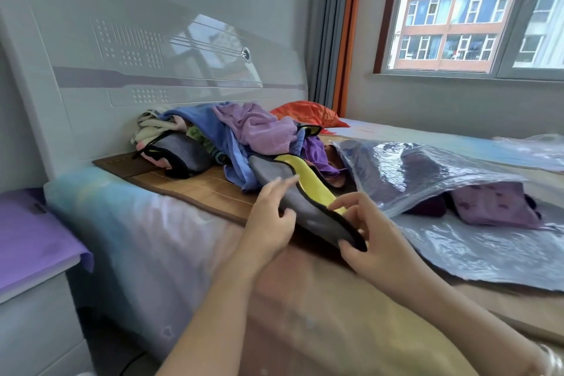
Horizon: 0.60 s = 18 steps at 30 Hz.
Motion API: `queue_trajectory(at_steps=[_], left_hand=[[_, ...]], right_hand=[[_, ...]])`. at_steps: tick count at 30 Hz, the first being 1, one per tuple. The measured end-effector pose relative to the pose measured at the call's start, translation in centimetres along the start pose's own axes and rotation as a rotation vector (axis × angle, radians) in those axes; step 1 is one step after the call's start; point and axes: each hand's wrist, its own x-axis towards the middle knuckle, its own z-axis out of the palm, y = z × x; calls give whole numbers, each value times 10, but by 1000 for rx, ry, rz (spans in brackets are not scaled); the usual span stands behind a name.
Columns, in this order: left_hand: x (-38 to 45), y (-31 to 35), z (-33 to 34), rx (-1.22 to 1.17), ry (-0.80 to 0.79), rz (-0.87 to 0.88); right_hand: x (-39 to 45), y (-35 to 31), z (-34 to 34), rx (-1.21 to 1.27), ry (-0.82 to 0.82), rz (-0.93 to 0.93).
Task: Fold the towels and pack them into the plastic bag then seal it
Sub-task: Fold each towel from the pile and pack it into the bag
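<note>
A grey towel [308, 204] with black trim and a yellow underside lies at the near edge of the bed. My left hand [271, 217] grips its left edge, thumb under the cloth and fingers stretched over the grey side. My right hand [369, 238] pinches its near corner between thumb and fingers. Behind it a heap of unfolded towels [253, 131] in blue, lilac and purple is piled by the headboard. To the right lies the clear plastic bag [427, 174], its mouth facing me, with folded purple towels [494, 204] inside.
A bamboo mat [195, 183] covers the bed under the heap. A second grey towel [180, 152] sits at the heap's left. An orange pillow [308, 113] lies near the curtain. A nightstand with a purple cover [33, 238] stands at the left. A white headboard [152, 64] backs the bed.
</note>
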Motion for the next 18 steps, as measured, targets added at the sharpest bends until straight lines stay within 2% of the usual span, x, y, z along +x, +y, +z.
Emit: queue_trajectory(at_steps=[4, 9, 15, 18], left_hand=[[-3, 14, 6, -3, -22, -131], [-6, 0, 19, 503, -87, -294], [2, 4, 43, 814, -28, -304], [9, 4, 49, 861, -21, -291]], right_hand=[[-11, -6, -21, 279, -147, 137], [-31, -17, -42, 386, -366, 210], [-44, 0, -43, 343, -308, 325], [-46, 3, -40, 337, -269, 349]])
